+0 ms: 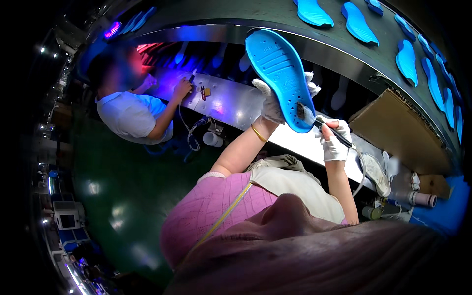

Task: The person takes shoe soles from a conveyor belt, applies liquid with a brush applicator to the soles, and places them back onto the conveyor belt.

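Left hand (269, 105), white glove, is clamped on a blue shoe sole (281, 78); fingers wrap it from behind, glove tips poking out past its right edge. The sole is held up off the bench (231, 105), tread side toward the camera, toe up-left, heel down-right. Gold bangle (258, 133) on the left wrist.

Right hand (334, 140), also white-gloved, is closed around a thin dark brush handle (333, 132). The brush tip (301, 111) touches the sole near its lower end, on a dark patch there. It looks like bristles, but that spot is too small to be sure.

A conveyor belt (275, 14) curves across the top of the view, carrying more blue soles (360, 22) laid flat and spaced apart. A cardboard box (398, 128) sits to the right under the belt. Just beside and below the right hand lies a worn greyish sole (376, 173), with a white tube-shaped container (418, 198) further right.

Far left along the bench, a person in a light blue shirt (130, 115) has one hand (182, 88) on the bench top under purple-blue light. A white cup (212, 139) sits below the bench edge near them.
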`<act>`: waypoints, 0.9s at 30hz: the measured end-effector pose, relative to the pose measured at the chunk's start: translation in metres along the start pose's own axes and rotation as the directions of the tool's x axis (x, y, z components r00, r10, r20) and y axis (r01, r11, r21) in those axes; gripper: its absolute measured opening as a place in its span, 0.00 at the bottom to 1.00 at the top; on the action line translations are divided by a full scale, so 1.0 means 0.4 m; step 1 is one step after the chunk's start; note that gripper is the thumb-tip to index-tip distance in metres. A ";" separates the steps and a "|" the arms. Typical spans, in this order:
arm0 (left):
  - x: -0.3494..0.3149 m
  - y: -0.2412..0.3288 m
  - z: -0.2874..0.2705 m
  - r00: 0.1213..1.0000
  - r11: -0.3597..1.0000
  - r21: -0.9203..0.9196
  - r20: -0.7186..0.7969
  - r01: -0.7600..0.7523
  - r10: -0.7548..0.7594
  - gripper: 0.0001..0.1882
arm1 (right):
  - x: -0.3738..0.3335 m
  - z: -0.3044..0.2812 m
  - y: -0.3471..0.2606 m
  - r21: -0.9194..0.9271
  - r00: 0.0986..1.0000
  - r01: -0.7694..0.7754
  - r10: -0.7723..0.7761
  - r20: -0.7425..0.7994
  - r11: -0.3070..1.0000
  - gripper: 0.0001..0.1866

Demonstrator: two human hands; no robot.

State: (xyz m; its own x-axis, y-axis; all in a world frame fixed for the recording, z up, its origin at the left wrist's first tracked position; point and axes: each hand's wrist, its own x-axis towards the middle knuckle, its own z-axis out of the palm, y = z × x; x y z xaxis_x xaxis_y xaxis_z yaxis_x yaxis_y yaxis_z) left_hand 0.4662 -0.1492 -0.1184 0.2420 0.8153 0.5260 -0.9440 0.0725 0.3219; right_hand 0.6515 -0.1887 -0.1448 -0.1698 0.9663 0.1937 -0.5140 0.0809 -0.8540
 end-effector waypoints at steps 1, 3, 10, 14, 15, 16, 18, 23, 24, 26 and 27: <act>0.001 0.008 -0.005 1.000 0.996 0.090 -0.003 -0.008 0.008 0.61 | 0.003 0.007 0.011 -0.027 0.997 0.070 -0.070 0.018 0.997 0.09; 0.021 0.024 -0.026 0.998 0.989 0.149 0.059 -0.024 0.015 0.61 | 0.001 0.046 -0.002 -0.183 0.996 0.047 -0.032 0.084 0.982 0.09; 0.025 0.050 -0.029 0.998 0.971 0.235 0.019 0.049 -0.054 0.64 | 0.057 0.029 -0.026 0.123 0.990 -0.072 0.056 0.131 0.990 0.08; 0.027 0.061 -0.034 0.985 0.826 0.538 -0.048 0.167 -0.167 0.66 | 0.066 0.003 -0.035 -0.231 0.924 0.185 -0.089 0.371 0.955 0.08; 0.034 0.063 -0.017 0.982 0.785 0.593 -0.061 0.179 -0.178 0.66 | 0.062 0.001 -0.036 -0.327 0.927 0.148 -0.015 0.376 0.933 0.08; 0.036 0.065 -0.015 0.981 0.787 0.589 -0.063 0.183 -0.182 0.66 | 0.060 -0.001 -0.037 -0.420 0.925 0.113 0.059 0.375 0.901 0.09; 0.040 0.068 -0.004 0.964 0.695 0.678 -0.078 0.238 -0.254 0.65 | 0.066 -0.007 -0.057 -0.611 0.909 -0.064 0.299 0.290 0.789 0.09; 0.044 0.074 0.011 0.918 0.605 0.697 -0.227 0.386 -0.325 0.59 | 0.068 -0.004 -0.081 -0.429 0.884 -0.110 0.286 0.370 0.897 0.07; 0.053 0.070 0.007 0.900 0.586 0.690 -0.254 0.426 -0.356 0.57 | 0.066 -0.005 -0.076 -0.344 0.895 0.135 0.035 0.445 0.929 0.07; 0.067 0.068 0.024 0.835 0.479 0.686 -0.412 0.548 -0.366 0.57 | 0.060 0.011 -0.073 -0.471 0.866 0.333 -0.068 0.495 0.817 0.08; 0.073 0.076 0.005 0.788 0.496 0.613 -0.478 0.615 -0.388 0.51 | 0.062 0.011 -0.070 -0.504 0.826 0.405 -0.069 0.559 0.763 0.07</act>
State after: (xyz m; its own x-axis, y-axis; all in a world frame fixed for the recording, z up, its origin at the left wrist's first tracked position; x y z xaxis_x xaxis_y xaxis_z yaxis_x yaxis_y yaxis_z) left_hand 0.4450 -0.1245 -0.0916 0.4496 0.8890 -0.0863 -0.1820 0.1858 0.9656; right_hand 0.6578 -0.1681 -0.1139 -0.5750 0.6559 0.4890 -0.0366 0.5764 -0.8163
